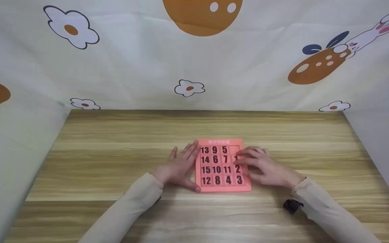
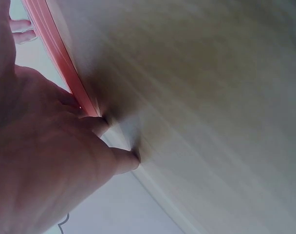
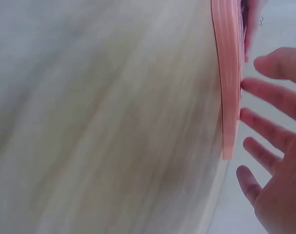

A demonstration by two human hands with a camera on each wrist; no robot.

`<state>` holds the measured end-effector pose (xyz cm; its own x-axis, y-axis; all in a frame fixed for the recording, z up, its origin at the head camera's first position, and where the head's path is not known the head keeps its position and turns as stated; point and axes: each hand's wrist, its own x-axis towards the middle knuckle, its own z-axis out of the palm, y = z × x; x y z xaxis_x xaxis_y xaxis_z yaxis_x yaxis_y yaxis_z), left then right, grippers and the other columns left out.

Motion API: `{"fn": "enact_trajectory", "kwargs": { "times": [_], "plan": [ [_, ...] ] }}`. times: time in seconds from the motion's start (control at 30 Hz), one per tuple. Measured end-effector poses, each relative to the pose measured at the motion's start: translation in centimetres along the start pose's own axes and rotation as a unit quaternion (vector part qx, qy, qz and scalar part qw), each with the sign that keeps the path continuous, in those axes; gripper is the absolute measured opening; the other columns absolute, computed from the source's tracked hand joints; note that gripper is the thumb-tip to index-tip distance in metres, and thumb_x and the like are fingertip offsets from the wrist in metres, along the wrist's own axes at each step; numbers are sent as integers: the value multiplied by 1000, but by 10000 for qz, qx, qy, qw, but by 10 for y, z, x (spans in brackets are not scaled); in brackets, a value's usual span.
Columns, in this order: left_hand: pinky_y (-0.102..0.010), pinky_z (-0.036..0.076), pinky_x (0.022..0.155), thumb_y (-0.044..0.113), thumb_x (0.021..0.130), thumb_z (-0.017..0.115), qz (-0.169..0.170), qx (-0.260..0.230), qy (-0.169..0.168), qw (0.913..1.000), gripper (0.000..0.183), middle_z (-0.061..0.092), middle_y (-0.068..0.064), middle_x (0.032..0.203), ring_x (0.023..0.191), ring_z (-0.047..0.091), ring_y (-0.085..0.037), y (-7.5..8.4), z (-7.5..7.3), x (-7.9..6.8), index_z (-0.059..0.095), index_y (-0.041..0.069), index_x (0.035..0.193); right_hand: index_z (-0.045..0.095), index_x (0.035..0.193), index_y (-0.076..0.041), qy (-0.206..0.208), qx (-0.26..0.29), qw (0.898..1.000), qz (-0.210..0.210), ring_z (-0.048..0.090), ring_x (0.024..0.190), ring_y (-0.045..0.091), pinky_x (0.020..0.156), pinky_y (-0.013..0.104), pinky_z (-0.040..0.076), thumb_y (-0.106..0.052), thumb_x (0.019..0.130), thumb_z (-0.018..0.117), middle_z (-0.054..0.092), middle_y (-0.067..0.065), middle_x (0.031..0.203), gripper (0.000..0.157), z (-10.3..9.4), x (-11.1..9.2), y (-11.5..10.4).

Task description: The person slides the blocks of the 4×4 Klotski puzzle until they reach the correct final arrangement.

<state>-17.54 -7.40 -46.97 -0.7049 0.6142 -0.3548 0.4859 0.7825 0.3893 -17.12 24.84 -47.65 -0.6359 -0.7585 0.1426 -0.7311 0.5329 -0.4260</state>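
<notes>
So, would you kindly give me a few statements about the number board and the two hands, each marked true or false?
1. The left hand is at the left side of the pink number board. True.
2. The right hand has its fingers over the board's right side. True.
3. The number in the board's upper-left corner is 15. False: tile 13 is there.
4. The bottom row of tiles reads 12, 8, 4, 3 from left to right. True.
5. The board stands upright on its edge. False: it lies flat on the wooden table.
6. The gap among the tiles is at the lower left. False: the vacant slot is at the upper right.
</notes>
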Motion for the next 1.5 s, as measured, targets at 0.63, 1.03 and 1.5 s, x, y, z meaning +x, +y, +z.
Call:
{"fn": "enact_trajectory", "kwargs": {
  "times": [0.63,1.03,1.5],
  "plan": [
    [-55,-6,112,67,67,75,-12,-12,-4,10000,134,-16,-9,159,145,-8,-26,-1,1,0,-4,4,154,62,130,-14,-47,-547,9952,805,32,132,37,101,62,26,-16,87,68,41,19,145,44,-5,9,-2],
    [-56,-6,112,66,68,75,38,-3,33,10000,132,-16,-10,159,145,-7,-26,0,0,-1,-3,4,154,65,124,-14,-54,-268,9994,-212,40,127,34,101,60,28,-16,88,67,53,10,135,36,1,-5,-11],
    [-55,-7,112,67,67,74,-19,-11,-55,10000,133,-18,-9,159,145,-10,-25,0,0,0,-5,5,154,67,121,-16,-94,-525,9984,168,40,127,32,100,59,28,-14,86,68,52,11,135,35,-2,-8,-19]
  ]
}}
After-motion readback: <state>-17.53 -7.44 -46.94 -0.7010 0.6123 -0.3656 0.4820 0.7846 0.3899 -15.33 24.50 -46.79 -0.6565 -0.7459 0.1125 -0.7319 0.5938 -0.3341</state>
